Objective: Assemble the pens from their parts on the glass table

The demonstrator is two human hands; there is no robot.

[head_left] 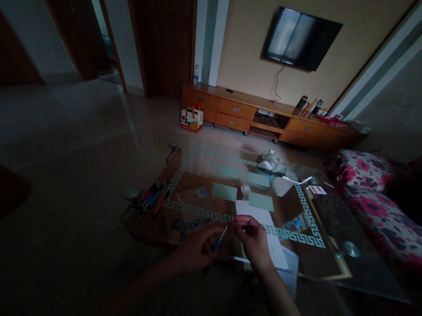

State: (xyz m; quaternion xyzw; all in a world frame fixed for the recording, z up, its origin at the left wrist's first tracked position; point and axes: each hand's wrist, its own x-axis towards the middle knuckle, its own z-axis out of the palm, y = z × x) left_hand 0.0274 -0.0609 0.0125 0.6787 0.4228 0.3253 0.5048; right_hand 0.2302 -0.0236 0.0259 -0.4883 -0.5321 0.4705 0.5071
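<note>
Over the near edge of the glass table (204, 151), my left hand (196, 249) is closed around a thin blue pen-like item (218, 240), whose pale tip points up toward the other hand. My right hand (252, 238) is pinched near that tip, its fingertips together; whatever they hold is too small to make out. White paper (278, 250) lies on the table beneath and beside my right hand. Just beyond the hands is a small white round object (245, 189).
Several pens (148, 197) lie at the table's left edge. A crumpled plastic bag (271, 162) rests at the far side, and a red-and-white card (317, 190) at the right. A floral sofa (390, 213) stands right; a TV cabinet (238, 110) stands beyond.
</note>
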